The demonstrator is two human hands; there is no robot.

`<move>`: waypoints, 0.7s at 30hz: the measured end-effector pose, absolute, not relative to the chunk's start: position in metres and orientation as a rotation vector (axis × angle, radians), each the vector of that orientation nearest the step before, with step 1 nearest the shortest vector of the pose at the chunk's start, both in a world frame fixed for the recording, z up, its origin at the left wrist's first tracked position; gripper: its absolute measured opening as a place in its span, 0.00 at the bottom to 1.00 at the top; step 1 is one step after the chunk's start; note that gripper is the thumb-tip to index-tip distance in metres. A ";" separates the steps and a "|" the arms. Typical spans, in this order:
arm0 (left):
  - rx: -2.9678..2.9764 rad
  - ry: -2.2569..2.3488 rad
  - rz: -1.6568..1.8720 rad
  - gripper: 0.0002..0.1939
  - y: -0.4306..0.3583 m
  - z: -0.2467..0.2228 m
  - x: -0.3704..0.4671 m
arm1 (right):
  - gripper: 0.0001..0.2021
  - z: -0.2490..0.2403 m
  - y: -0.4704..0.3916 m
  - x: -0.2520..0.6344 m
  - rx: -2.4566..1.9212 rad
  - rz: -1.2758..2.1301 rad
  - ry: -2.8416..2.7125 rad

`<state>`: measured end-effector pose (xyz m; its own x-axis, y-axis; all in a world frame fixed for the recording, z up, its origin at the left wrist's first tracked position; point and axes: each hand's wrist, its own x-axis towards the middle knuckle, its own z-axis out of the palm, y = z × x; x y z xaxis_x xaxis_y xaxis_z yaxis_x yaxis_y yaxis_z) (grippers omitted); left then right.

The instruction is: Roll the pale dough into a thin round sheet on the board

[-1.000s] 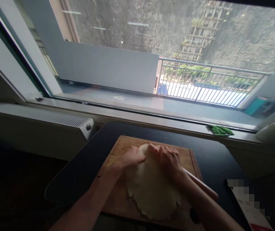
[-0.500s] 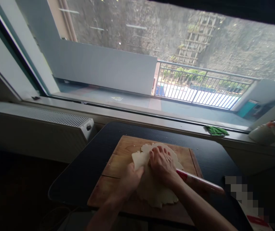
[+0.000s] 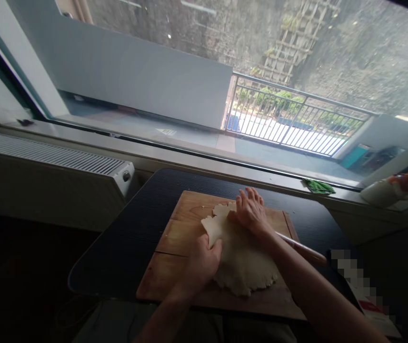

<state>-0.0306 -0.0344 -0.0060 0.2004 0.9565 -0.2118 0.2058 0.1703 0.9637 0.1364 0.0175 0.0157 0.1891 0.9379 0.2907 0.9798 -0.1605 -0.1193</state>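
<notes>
A pale, rolled-out sheet of dough (image 3: 244,262) with a ragged edge lies on the wooden cutting board (image 3: 175,233). My left hand (image 3: 204,257) is closed at its left edge, thumb on top, with part of the edge lifted a little. Over the far right part of the sheet lies my right hand (image 3: 251,209), its fingers stretched away from me past the dough's far edge; what is under the palm is hidden. A rolling pin (image 3: 305,251) rests at the board's right side, partly behind my right forearm.
The board sits on a dark table (image 3: 125,243) below a large window. A green cloth (image 3: 318,186) and a whitish container (image 3: 382,192) are on the sill. A white radiator (image 3: 64,159) stands to the left. A pixelated object with a red patch (image 3: 370,306) is at the lower right.
My right hand has slid away from me to the dough's far edge. My left hand stays at the left edge of the dough. The camera view has shifted slightly.
</notes>
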 end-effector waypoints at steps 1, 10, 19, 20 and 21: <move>1.291 1.258 0.808 0.13 -0.035 -0.006 -0.030 | 0.22 0.017 0.024 0.140 -2.221 -0.209 -1.794; 1.317 1.265 0.798 0.14 -0.036 -0.005 -0.029 | 0.21 0.010 0.005 0.132 -2.055 -0.288 -1.927; 1.266 1.292 0.753 0.16 -0.038 -0.002 -0.030 | 0.22 0.007 0.000 0.125 -1.985 -0.261 -1.978; 1.265 1.291 0.758 0.16 -0.040 -0.002 -0.030 | 0.22 0.008 0.002 0.127 -1.978 -0.306 -1.955; 1.261 1.284 0.762 0.16 -0.040 -0.001 -0.030 | 0.21 0.011 0.008 0.131 -1.992 -0.345 -1.914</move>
